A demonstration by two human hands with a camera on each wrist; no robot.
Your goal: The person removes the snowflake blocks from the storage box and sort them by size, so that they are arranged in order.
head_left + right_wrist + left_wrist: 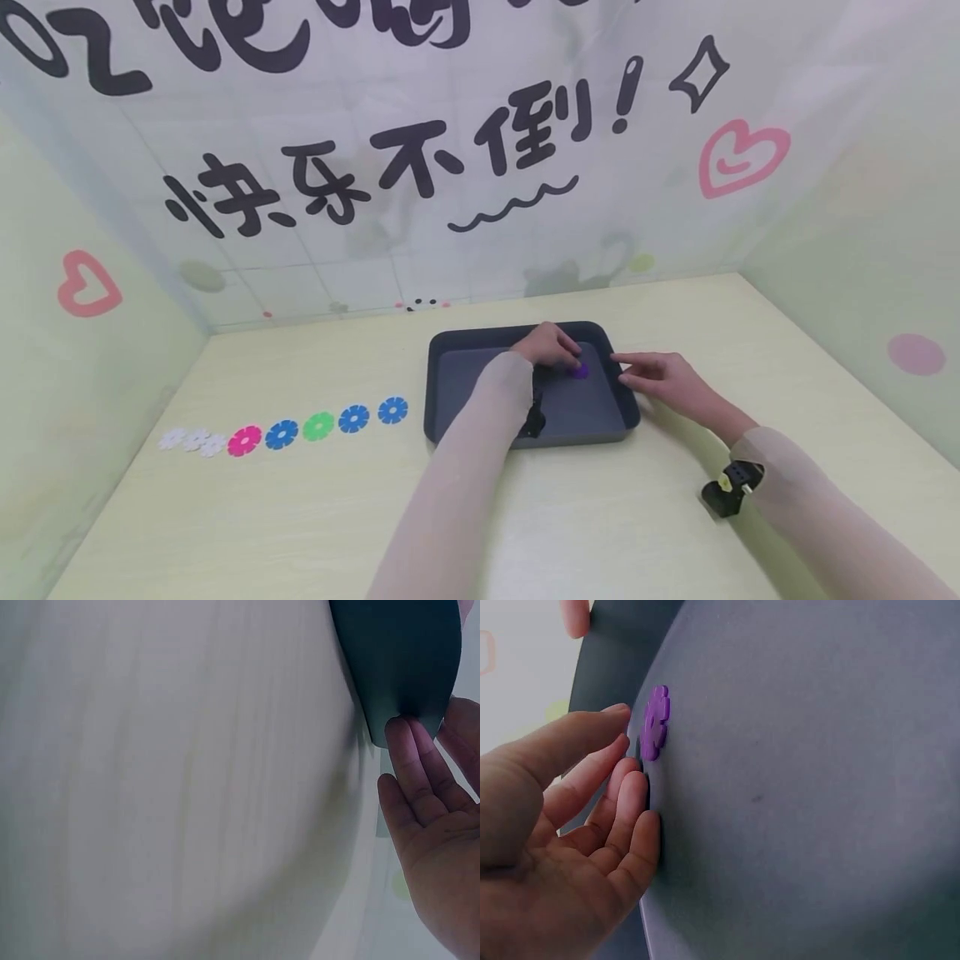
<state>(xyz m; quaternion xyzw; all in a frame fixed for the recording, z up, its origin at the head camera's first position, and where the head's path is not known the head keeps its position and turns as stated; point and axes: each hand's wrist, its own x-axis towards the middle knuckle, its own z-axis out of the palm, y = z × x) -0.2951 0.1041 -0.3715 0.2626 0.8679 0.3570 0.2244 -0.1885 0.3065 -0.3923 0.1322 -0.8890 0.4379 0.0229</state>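
Observation:
A purple snowflake disc (656, 724) with a notched rim lies on the floor of the dark grey tray (525, 439), close to the tray's wall. Reaching into the tray, my left hand (550, 344) has its fingers loosely bent, with thumb and fingertips right beside the disc. In the left wrist view a small gap shows between the thumb tip (619, 710) and the disc. Outside the tray, my right hand (666, 382) rests its extended fingertips (400, 727) against the outer wall, near the rim.
Left of the tray runs a row of discs: several white ones (197, 439), a pink one (244, 441), a green one (318, 426) and blue ones, the nearest blue disc (393, 410) beside the tray. A printed backdrop (360, 275) stands behind the table (300, 525).

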